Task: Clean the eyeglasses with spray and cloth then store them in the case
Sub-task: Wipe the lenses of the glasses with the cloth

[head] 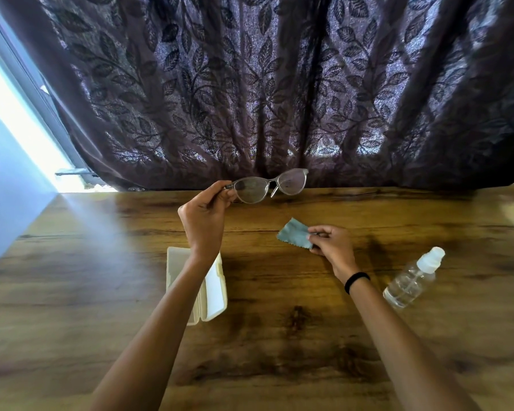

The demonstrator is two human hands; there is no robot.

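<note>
Clear-framed eyeglasses [269, 185] are held up above the far part of the wooden table [279, 336]. My left hand [204, 216] pinches them at the left end of the frame. My right hand [333, 243] pinches a small grey-blue cloth [294, 234] low over the table, to the right of and below the glasses. A cream-white case [215, 287] lies open under my left forearm, partly hidden by it. A clear spray bottle [411, 281] with a white cap stands tilted in view to the right of my right wrist.
A dark leaf-patterned curtain [279, 84] hangs right behind the table's far edge. A bright window gap and a blue wall [9, 173] are at the left. Bare wood stretches across the near and left parts of the table.
</note>
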